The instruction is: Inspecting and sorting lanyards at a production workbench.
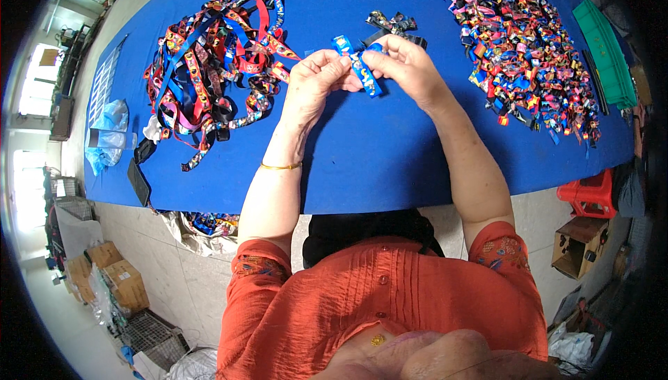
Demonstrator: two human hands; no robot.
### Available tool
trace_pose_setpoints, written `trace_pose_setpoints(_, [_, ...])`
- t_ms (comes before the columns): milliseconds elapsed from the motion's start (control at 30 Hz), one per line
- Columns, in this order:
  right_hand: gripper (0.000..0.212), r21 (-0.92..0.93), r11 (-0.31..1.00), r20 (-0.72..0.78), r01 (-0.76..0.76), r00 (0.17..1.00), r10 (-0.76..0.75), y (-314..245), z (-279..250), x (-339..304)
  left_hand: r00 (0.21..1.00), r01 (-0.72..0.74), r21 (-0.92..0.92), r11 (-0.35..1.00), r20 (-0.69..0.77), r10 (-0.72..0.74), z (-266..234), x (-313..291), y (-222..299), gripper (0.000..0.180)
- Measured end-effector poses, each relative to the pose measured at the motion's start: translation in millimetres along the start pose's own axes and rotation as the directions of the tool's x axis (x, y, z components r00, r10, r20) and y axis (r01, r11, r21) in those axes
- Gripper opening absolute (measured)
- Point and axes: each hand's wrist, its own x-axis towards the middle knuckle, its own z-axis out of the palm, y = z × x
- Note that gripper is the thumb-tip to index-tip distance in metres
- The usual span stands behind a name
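left hand [314, 77] and right hand [407, 67] each pinching blue patterned ribbon [362, 67], grips clamped on it | mid-frame above blue counter [376, 164] | loose ribbon pile [209, 60] lying upper left

Bright, even daylight comes from blown-out windows [31, 88] at far left. Shadows are soft, focus sharp; straight edges bow, and the rim falls black.
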Motion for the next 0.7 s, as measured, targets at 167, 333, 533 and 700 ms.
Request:
trace_pose_setpoints(167, [0.01, 0.102, 0.995, -0.034, 0.013, 0.999, -0.01, 7, 5, 1, 0.999, -0.045, 0.044, 0.998, 0.01, 0.045, 1, 0, -3, 0.009])
trace_pose_setpoints(333, [0.01, 0.18, 0.984, -0.05, 0.019, 0.999, -0.01, 4, 13, 0, 0.997, -0.072, 0.041, 0.997, 0.004, 0.072, 5, -1, -2, 0.01])
trace_pose_setpoints(533, [0.011, 0.117, 0.992, -0.04, 0.047, 0.998, -0.043, 12, 13, 1, 0.994, -0.111, 0.129, 0.985, 0.017, 0.11, 6, -1, -4, 0.011])
trace_pose_setpoints(700, [0.011, 0.178, 0.983, -0.032, 0.048, 0.999, -0.043, 7, 16, -2, 0.995, -0.103, 0.132, 0.986, -0.002, 0.104, 5, -1, -6, 0.011])
